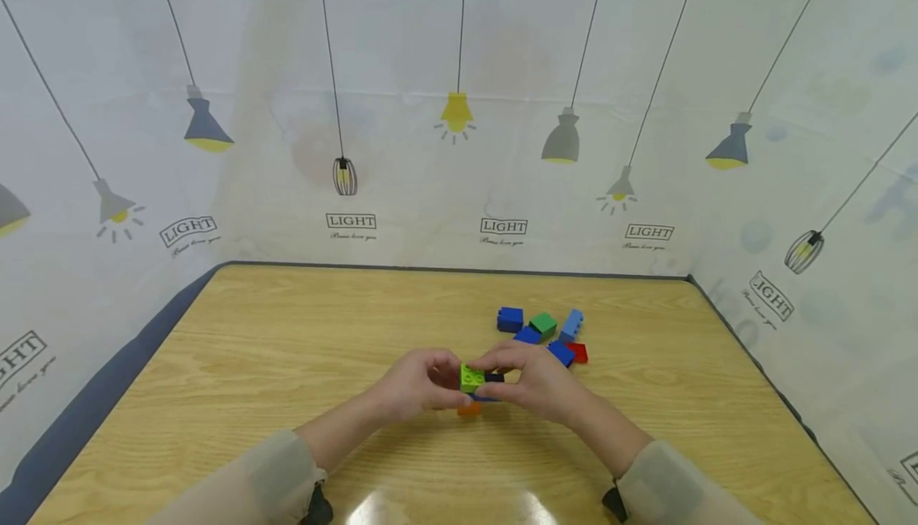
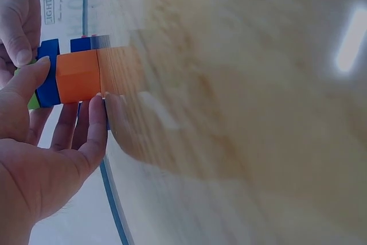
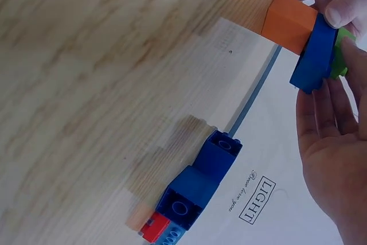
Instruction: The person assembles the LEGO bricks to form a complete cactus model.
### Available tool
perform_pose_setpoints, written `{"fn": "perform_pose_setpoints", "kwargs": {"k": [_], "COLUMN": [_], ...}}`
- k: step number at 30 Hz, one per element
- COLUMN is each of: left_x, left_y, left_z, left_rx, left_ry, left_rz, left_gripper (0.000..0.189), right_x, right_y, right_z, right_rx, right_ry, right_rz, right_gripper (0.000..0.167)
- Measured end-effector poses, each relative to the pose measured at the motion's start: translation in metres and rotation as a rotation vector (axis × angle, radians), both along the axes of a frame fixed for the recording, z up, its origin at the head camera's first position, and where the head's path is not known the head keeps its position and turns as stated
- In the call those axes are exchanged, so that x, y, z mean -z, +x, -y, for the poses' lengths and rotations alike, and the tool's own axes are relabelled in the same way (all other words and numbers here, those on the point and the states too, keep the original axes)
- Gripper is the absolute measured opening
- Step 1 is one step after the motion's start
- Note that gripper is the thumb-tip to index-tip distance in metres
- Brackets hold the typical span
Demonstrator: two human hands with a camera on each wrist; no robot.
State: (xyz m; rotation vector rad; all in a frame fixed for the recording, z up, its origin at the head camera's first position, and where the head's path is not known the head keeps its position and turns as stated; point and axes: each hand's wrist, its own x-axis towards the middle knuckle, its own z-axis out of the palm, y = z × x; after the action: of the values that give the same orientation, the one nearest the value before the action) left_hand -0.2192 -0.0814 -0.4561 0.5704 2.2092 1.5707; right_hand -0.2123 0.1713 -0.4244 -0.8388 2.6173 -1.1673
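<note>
A small stack of toy building bricks stands on the table between both hands. Its bottom is an orange brick, with a blue brick above that. On top sits a lime green brick, studs up in the head view. My left hand holds the stack from the left, its thumb against the blue brick and its fingers curled behind. From the right, my right hand grips the lime green brick, thumb on its near side. Part of the blue brick is covered by the fingers.
Behind the right hand lie loose bricks: a blue brick, a green brick, a light blue brick, a red brick and more blue ones. A wall sheet printed with lamps borders the wooden table.
</note>
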Motion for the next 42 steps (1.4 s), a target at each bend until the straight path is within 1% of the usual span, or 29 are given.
{"fn": "perform_pose_setpoints", "kwargs": {"k": [6,9,15,20,22,26,28,34,36,42], "left_x": [-0.001,0.000,0.001,-0.003,-0.005,-0.009,-0.010,-0.013,-0.013,-0.012], "left_y": [0.002,0.003,0.004,0.004,0.004,0.003,0.003,0.004,0.003,0.001], "left_z": [0.003,0.004,0.006,0.008,0.008,0.007,0.007,0.006,0.006,0.005], "left_rx": [0.007,0.016,0.017,0.020,0.027,0.029,0.021,-0.002,-0.001,-0.002], "left_ry": [-0.017,-0.018,-0.005,0.009,0.001,-0.016,-0.016,-0.017,-0.020,-0.019], "left_rz": [-0.027,-0.029,0.005,0.039,0.044,0.029,0.019,-0.028,-0.041,-0.029], "left_gripper": [0.024,0.028,0.031,0.032,0.031,0.031,0.031,0.027,0.026,0.026], "right_x": [0.002,0.004,0.004,0.004,0.004,0.003,0.003,-0.002,-0.003,-0.006], "right_y": [0.000,0.000,0.001,0.002,0.002,0.001,0.001,0.000,0.000,-0.001], "right_z": [0.003,0.003,0.003,0.003,0.002,-0.001,-0.002,0.000,0.000,0.000], "right_rx": [0.003,0.003,0.003,0.006,-0.004,-0.052,-0.061,0.013,0.015,0.004], "right_ry": [0.002,0.006,0.016,0.015,0.025,0.058,0.079,0.103,0.098,0.079], "right_rz": [-0.002,-0.007,-0.023,-0.020,-0.036,-0.110,-0.140,-0.118,-0.113,-0.106], "right_gripper": [0.032,0.032,0.033,0.033,0.033,0.032,0.031,0.028,0.027,0.025]}}
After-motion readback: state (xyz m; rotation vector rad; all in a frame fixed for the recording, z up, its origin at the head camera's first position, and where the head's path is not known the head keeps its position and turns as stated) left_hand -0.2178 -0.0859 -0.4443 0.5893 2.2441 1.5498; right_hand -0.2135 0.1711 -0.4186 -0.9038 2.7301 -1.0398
